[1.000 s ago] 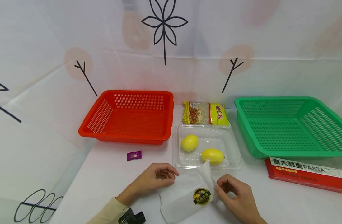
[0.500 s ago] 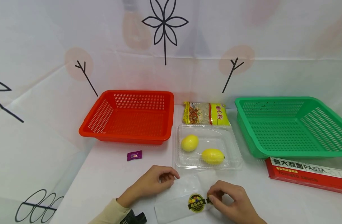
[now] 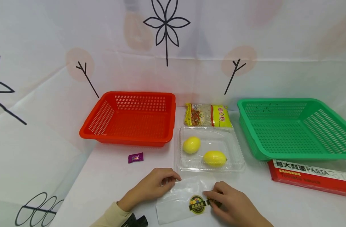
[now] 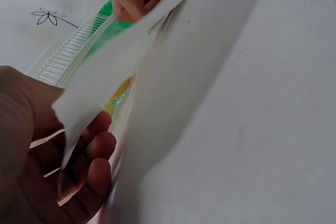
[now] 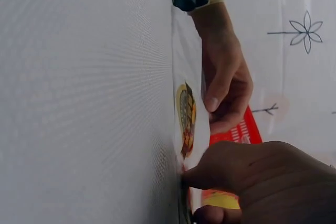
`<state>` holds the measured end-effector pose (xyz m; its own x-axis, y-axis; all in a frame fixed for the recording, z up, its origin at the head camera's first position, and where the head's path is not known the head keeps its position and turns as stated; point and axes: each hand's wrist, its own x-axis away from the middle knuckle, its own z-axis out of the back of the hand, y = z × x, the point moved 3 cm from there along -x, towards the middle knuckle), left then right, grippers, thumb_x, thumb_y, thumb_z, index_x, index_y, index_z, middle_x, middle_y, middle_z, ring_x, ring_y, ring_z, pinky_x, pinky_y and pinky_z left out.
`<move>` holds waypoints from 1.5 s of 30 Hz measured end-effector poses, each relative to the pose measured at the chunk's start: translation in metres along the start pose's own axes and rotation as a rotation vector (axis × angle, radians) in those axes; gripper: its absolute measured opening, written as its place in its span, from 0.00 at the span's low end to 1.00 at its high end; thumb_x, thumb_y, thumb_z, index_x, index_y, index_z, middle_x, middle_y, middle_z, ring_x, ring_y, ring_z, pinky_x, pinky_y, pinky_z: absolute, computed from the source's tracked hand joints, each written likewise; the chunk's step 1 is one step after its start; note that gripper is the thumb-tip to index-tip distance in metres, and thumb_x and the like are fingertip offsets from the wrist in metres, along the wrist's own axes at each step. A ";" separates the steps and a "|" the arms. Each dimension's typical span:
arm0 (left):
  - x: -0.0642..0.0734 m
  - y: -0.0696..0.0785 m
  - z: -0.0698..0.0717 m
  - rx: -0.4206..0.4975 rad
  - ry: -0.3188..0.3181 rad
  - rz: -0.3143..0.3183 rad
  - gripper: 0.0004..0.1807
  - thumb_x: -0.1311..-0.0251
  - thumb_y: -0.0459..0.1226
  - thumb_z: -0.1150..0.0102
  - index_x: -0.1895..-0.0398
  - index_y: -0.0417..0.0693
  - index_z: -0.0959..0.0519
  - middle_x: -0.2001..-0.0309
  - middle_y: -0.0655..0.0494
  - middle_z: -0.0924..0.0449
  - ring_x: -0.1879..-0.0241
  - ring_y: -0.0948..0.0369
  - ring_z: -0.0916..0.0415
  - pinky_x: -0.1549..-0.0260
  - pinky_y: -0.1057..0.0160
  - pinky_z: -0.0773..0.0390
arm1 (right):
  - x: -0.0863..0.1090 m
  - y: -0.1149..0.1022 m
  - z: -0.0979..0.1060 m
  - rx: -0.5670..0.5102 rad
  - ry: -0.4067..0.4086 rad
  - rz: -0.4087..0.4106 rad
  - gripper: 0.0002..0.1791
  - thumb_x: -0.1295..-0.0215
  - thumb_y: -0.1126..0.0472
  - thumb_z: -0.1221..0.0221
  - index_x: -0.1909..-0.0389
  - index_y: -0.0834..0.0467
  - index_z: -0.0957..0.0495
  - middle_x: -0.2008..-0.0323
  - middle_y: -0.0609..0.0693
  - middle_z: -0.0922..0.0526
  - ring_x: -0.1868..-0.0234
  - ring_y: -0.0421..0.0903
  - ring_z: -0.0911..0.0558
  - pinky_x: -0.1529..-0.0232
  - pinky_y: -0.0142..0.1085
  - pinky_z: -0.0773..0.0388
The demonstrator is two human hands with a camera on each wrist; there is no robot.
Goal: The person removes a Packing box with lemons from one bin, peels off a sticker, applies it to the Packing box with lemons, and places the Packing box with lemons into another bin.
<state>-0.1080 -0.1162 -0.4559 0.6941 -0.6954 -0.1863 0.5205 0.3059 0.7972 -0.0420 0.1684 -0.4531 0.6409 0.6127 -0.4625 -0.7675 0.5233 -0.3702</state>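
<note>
A thin white plastic bag [image 3: 175, 208] with a round fruit logo lies flat at the table's front. My left hand [image 3: 153, 186] holds its left edge; in the left wrist view the white sheet [image 4: 100, 87] passes between the thumb and the curled fingers [image 4: 100, 148]. On the other side my right hand [image 3: 235, 205] pinches the bag beside the logo [image 3: 197, 204], covering the right end of the dark banner. The right wrist view has its thumb low against the bag. Behind the bag, two lemons [image 3: 191, 145] sit in a clear plastic box [image 3: 235, 148].
A red basket [image 3: 127, 138] stands at the back left and a green basket [image 3: 303, 156] at the right. A red pasta box [image 3: 314, 179] lies before the green one. A yellow pasta packet [image 3: 208, 115] is behind the clear box. A purple wrapped candy [image 3: 135, 157] lies left of it.
The bag's raised upper right corner has come down, and the bag now lies flatter. My right hand has moved left and down onto the logo's banner. The left hand has barely moved.
</note>
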 end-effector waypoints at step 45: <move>0.002 -0.003 0.010 0.070 0.128 0.040 0.16 0.31 0.27 0.39 0.44 0.50 0.17 0.52 0.62 0.16 0.53 0.63 0.20 0.48 0.58 0.19 | 0.001 0.010 0.001 -0.979 0.023 -0.523 0.31 0.32 0.75 0.37 0.32 0.66 0.38 0.68 0.55 0.17 0.69 0.40 0.19 0.68 0.34 0.18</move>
<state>-0.1127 -0.1248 -0.4527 0.7738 -0.5934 -0.2214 0.4579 0.2826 0.8429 -0.0487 0.1748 -0.4560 0.8965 0.4366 -0.0747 -0.0896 0.0135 -0.9959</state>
